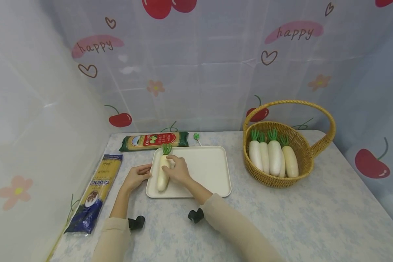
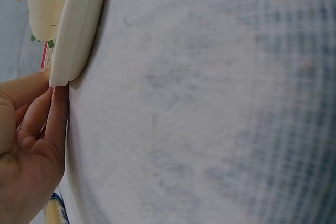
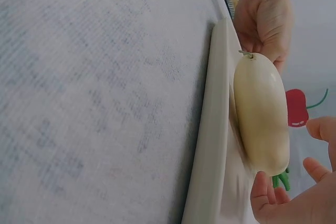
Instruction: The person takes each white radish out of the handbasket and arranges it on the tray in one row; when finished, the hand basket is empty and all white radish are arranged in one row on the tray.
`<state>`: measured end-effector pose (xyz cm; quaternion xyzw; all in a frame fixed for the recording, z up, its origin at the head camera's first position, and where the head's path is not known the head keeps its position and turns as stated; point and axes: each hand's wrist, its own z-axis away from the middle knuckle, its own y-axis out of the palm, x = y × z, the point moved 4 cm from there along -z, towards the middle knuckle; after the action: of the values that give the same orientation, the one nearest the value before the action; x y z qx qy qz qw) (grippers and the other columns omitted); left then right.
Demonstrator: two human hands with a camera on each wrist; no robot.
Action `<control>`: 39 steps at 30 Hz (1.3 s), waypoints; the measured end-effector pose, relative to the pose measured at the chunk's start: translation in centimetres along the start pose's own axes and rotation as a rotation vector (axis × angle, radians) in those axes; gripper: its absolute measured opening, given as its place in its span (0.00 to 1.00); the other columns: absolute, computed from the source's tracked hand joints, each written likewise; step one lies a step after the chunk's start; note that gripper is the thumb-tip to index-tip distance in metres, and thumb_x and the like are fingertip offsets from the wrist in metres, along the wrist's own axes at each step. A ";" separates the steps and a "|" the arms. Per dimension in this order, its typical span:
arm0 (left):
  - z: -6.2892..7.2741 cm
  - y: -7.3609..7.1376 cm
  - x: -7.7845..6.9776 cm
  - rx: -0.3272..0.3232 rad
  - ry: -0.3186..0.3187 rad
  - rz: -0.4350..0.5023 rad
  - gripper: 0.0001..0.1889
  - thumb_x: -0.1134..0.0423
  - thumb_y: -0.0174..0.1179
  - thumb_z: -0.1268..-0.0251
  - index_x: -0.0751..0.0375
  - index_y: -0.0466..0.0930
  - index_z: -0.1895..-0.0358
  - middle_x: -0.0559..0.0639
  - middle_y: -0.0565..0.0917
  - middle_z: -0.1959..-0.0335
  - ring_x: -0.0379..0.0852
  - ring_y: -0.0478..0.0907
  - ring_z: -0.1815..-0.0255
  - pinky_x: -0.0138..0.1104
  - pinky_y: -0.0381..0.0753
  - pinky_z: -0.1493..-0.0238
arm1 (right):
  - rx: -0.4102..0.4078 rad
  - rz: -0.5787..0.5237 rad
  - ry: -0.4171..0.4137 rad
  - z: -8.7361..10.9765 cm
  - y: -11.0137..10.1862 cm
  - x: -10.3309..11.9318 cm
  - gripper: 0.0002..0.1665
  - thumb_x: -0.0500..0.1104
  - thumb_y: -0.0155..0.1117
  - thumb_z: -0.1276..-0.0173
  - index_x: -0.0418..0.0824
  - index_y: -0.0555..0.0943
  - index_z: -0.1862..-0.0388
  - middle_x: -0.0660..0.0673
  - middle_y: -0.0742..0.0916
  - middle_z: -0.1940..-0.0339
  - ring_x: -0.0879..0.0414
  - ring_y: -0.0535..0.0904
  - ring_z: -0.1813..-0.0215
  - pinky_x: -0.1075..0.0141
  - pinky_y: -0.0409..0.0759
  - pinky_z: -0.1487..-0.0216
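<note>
A white radish (image 1: pixel 163 173) with a green top lies lengthwise on the left part of a cream tray (image 1: pixel 207 171). My right hand (image 1: pixel 178 170) reaches over the tray to the radish's right side, thumb and fingers spread apart. In the right wrist view, a fingertip of that hand (image 3: pixel 296 198) is right at the radish (image 3: pixel 261 114), while other fingers stand away from it. My left hand (image 1: pixel 138 176) is at the tray's left edge. The left wrist view shows its thumb and fingers (image 2: pixel 34 129) pinching the tray's rim (image 2: pixel 79 30).
A wicker basket (image 1: pixel 306 165) with a tall handle holds several white radishes (image 1: pixel 275 158) at the right. A green-ended noodle pack (image 1: pixel 154 141) lies behind the tray, beside a small green-headed lollipop (image 1: pixel 196 137). Another noodle pack (image 1: pixel 95 193) lies at the left.
</note>
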<state>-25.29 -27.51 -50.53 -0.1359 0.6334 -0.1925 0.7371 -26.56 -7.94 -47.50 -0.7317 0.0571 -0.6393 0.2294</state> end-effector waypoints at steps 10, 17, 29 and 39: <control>0.0 -0.1 0.1 -0.002 -0.008 -0.008 0.25 0.72 0.57 0.36 0.71 0.68 0.36 0.68 0.72 0.39 0.60 0.72 0.39 0.33 0.78 0.49 | 0.038 -0.019 -0.016 0.9 -2.8 -0.2 0.31 0.45 0.62 0.37 0.37 0.70 0.36 0.30 0.76 0.45 0.38 0.76 0.48 0.50 0.76 0.49; 0.1 -0.1 0.3 -0.001 -0.002 -0.006 0.25 0.71 0.57 0.36 0.72 0.68 0.36 0.69 0.72 0.40 0.59 0.72 0.40 0.32 0.78 0.49 | 0.045 -0.062 0.005 2.3 -6.2 -1.1 0.33 0.46 0.63 0.36 0.41 0.68 0.33 0.31 0.76 0.42 0.40 0.75 0.47 0.51 0.76 0.50; 0.2 0.0 0.5 0.004 0.014 0.018 0.25 0.73 0.58 0.38 0.73 0.68 0.37 0.70 0.71 0.40 0.60 0.72 0.40 0.28 0.78 0.52 | 0.007 -0.051 -0.035 5.8 -13.5 -2.3 0.35 0.47 0.64 0.36 0.44 0.66 0.32 0.34 0.78 0.44 0.42 0.76 0.48 0.55 0.80 0.55; -0.1 0.0 0.5 0.004 0.021 0.044 0.25 0.73 0.58 0.37 0.72 0.68 0.37 0.69 0.72 0.40 0.59 0.72 0.40 0.25 0.77 0.54 | -0.007 -0.085 -0.117 9.0 -20.9 -2.5 0.34 0.39 0.62 0.34 0.34 0.63 0.31 0.30 0.79 0.49 0.46 0.80 0.53 0.63 0.81 0.57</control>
<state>-25.34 -27.74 -51.00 -0.1183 0.6434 -0.1789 0.7349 -22.71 13.96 -41.91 -0.7703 0.0147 -0.6045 0.2024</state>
